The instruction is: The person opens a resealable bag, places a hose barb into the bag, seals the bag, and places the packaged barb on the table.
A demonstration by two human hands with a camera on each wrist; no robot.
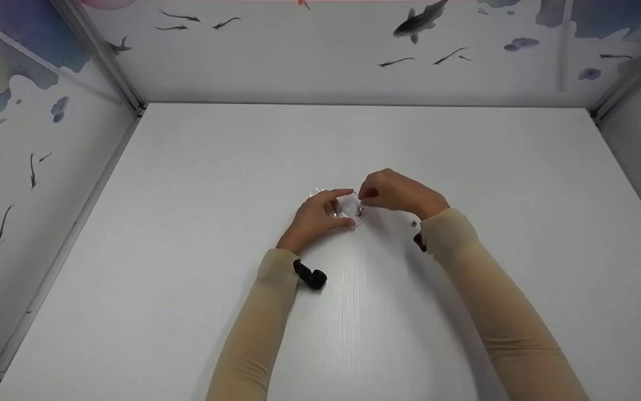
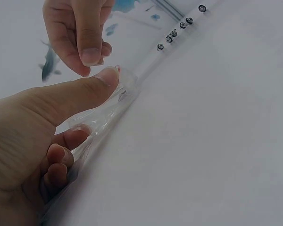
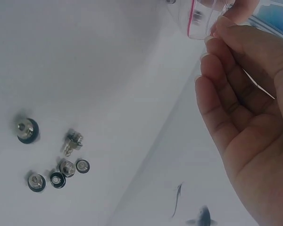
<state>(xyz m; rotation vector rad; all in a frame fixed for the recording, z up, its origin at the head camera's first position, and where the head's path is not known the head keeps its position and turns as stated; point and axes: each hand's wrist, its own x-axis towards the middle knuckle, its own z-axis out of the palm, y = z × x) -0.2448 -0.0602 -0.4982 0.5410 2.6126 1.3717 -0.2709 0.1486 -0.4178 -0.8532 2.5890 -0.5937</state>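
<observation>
A small clear zip bag [image 1: 348,207] with a pink line along its mouth lies between the two hands. My left hand [image 1: 318,216] grips it from the left, thumb on the near side and fingers on the far side, and the bag stands partly open. Inside it, near the mouth, sit small metal pieces [image 2: 122,95], blurred by the plastic. At the mouth's far edge, beside the left index finger, my right hand [image 1: 395,192] pinches the rim with thumb and index fingertips. Its other fingers [image 3: 212,101] are bent and hold nothing.
Several small metal fittings [image 3: 67,167] with dark rings lie loose on the white tabletop [image 1: 186,234], near the right wrist. One fitting [image 3: 27,129] lies a little apart from the others. Printed panels [image 1: 275,61] stand along the table's back and sides.
</observation>
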